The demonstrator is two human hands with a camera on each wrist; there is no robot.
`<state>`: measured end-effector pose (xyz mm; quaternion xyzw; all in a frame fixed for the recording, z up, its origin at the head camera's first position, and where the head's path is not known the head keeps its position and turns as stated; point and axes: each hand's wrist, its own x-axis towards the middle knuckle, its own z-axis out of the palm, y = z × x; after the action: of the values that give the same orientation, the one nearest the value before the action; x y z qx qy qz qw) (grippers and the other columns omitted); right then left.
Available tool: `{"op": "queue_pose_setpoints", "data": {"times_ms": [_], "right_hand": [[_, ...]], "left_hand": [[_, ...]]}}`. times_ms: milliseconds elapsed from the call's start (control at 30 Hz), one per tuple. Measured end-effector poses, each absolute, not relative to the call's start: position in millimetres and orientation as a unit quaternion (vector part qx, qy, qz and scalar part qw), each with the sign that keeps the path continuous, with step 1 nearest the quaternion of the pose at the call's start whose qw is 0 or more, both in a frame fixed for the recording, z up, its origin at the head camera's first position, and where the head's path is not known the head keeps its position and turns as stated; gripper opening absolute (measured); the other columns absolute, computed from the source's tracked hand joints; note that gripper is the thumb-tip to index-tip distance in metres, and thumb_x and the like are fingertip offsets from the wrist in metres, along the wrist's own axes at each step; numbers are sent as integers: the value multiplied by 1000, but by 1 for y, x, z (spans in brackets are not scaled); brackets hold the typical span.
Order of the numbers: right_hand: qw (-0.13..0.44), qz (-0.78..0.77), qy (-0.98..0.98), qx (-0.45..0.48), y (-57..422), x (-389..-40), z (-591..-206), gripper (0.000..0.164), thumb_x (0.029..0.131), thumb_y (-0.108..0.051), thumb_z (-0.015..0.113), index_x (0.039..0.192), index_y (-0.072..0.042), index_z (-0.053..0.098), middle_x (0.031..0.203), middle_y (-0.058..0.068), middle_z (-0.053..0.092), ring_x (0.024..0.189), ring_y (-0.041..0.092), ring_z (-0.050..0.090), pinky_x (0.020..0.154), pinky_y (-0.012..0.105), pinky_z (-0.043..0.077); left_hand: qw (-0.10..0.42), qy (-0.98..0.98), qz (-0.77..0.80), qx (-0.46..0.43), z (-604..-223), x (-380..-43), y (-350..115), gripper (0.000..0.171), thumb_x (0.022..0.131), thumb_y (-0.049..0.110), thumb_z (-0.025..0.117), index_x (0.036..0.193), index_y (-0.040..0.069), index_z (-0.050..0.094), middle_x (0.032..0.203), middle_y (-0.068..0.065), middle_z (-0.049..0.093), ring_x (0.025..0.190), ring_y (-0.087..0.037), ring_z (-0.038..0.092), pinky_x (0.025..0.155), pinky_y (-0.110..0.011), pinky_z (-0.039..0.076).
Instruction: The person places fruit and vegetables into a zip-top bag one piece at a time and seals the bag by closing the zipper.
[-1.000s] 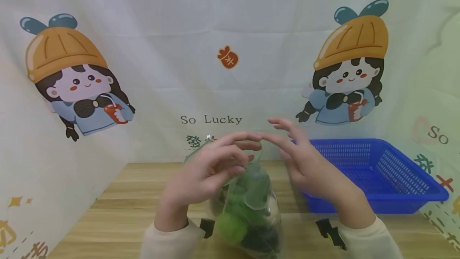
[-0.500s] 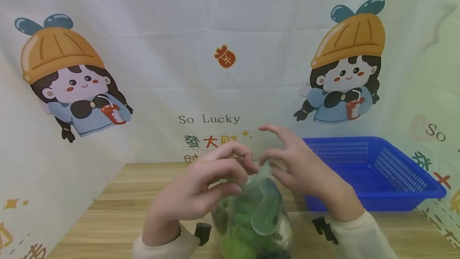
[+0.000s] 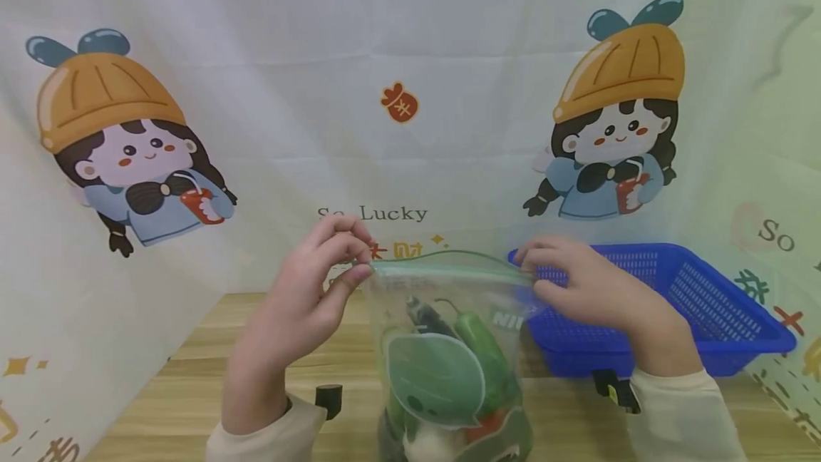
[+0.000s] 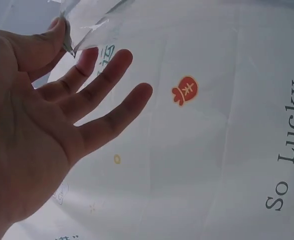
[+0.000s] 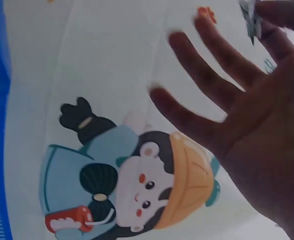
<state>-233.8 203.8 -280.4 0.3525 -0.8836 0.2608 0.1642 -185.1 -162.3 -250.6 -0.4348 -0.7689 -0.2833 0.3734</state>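
A clear zip bag [image 3: 442, 291] with a green zip strip stands upright in the head view, its top spread wide between both hands. Through its front show a green pepper [image 3: 477, 341], a dark vegetable [image 3: 430, 316], something red and something pale; a printed green patch hides part of them. My left hand [image 3: 304, 291] pinches the bag's top left corner between thumb and forefinger, the other fingers spread in the left wrist view. At the top right corner, my right hand [image 3: 593, 294] pinches the bag the same way, its other fingers stretched out in the right wrist view.
A blue plastic basket [image 3: 667, 358] stands at the right, behind the right hand. Wood-grain tabletop [image 3: 192, 376] runs under the bag. A printed cloth [image 3: 410, 34] with cartoon figures hangs at the back and both sides.
The hands have moved apart, left hand leftward and right hand rightward. The bag's crumpled, folded-over top has been pulled up into a straight, wide edge between them.
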Motion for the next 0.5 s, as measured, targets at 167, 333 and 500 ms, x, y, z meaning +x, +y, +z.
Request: {"op": "queue_pose_setpoints", "data": {"times_ms": [167, 333, 500], "right_hand": [[115, 291, -887, 340, 218, -219, -270, 14, 104, -10, 63, 112, -19, 70, 95, -7, 74, 84, 7, 67, 73, 27, 56], [337, 238, -825, 385, 216, -213, -265, 32, 95, 7, 71, 120, -13, 73, 98, -5, 78, 81, 3, 67, 71, 18, 54], [478, 218, -757, 389, 207, -212, -263, 22, 100, -3, 71, 122, -3, 74, 96, 7, 79, 79, 14, 70, 78, 7, 50]], "left_hand": [[393, -792, -259, -389, -254, -191, -164, 14, 95, -7, 72, 96, 5, 65, 100, -5, 74, 99, -19, 72, 86, -38, 60], [434, -799, -245, -338, -256, -197, -168, 16, 90, -8, 78, 93, 3, 67, 84, -5, 75, 80, -16, 74, 72, -29, 59], [519, -758, -240, -314, -257, -207, -170, 14, 87, -7, 82, 91, 1, 72, 83, -10, 78, 77, -22, 77, 71, -31, 60]]}}
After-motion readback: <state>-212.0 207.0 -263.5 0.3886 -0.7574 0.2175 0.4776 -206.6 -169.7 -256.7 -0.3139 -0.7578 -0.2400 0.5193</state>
